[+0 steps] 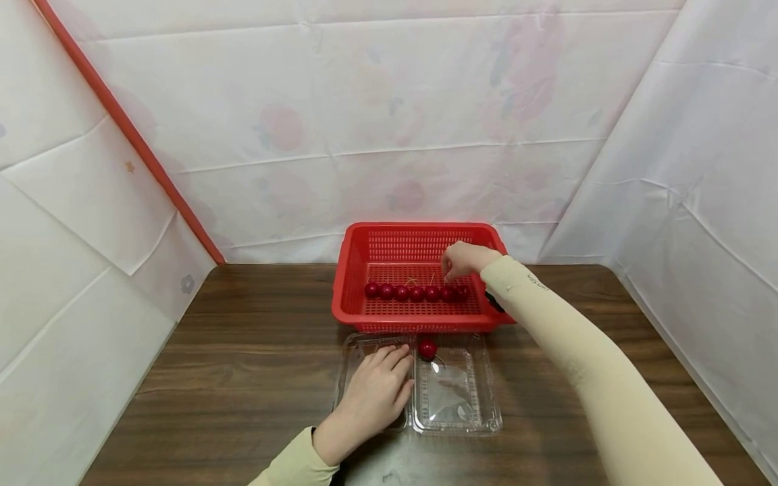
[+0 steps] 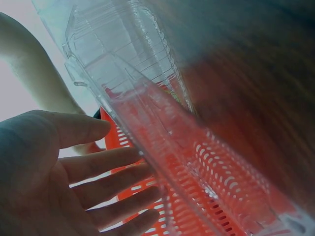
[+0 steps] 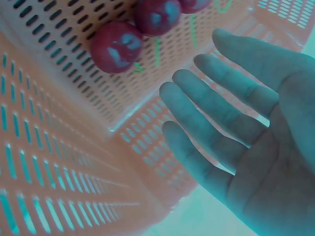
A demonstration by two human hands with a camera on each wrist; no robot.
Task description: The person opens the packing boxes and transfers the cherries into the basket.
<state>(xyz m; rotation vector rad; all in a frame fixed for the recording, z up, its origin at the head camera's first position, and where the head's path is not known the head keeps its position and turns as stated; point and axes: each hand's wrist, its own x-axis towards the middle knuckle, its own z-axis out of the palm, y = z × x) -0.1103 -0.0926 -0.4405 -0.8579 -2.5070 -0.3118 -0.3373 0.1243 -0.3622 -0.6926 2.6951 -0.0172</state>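
Several dark red cherries (image 1: pixel 401 293) with thin stems lie in a row across the floor of a red perforated plastic basket (image 1: pixel 342 277). My right hand (image 1: pixel 464 260) reaches into the basket above the right end of that row. In the right wrist view, the right hand (image 3: pixel 261 128) has its fingers extended, holding nothing, apart from the cherries (image 3: pixel 117 46). A clear plastic clamshell box (image 1: pixel 495 422) lies unfolded in front of the basket. One cherry (image 1: pixel 427 349) sits at the back of its right half. My left hand (image 1: pixel 377 388) rests on the left half, fingers (image 2: pixel 118 182) straight.
A dark wood-grain table (image 1: pixel 243 364) carries everything. White patterned sheeting (image 1: pixel 340 121) hangs behind and along both sides. A red strip (image 1: pixel 130 131) runs down the left corner. The basket's raised walls surround the right hand's reach.
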